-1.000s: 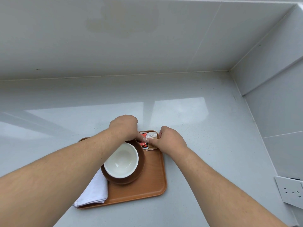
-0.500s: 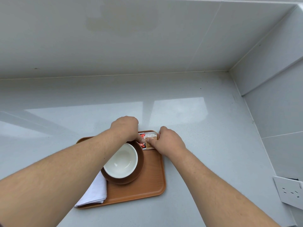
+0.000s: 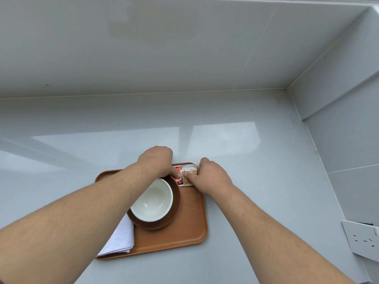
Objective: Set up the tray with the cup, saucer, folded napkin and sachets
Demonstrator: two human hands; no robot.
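A person's two bare forearms reach forward over a pale grey counter (image 3: 266, 160) to the far right corner of a wooden tray (image 3: 196, 222). The left hand (image 3: 156, 161) is knuckles-up with its fingers curled under out of sight. Its thumb tip presses down on a red and white sachet (image 3: 177, 169), so the hand appears to pinch it. The right hand (image 3: 213, 177) sits just right of the left, almost touching it. Its fingers are curled over the far edge of a brown sachet (image 3: 190, 174), with the thumb laid on top, gripping it. The two sachets lie side by side, touching, between the hands, flat on the tray.

The brown sachet has a white band along its far edge with grey printed lettering. It seems to include the word "taikoo", though it is small and blurred. The print on the red sachet cannot be read.

Just behind the left thumb, towards the person, a white cup (image 3: 152, 201) stands upright on a dark brown saucer (image 3: 176, 203). The left wrist passes over the saucer's rim. Further back, under the left forearm, a folded white napkin (image 3: 121, 238) lies at the tray's left side, tucked partly beneath the saucer. Well to the right of the right hand, a white wall socket (image 3: 363, 238) shows at the frame's edge.
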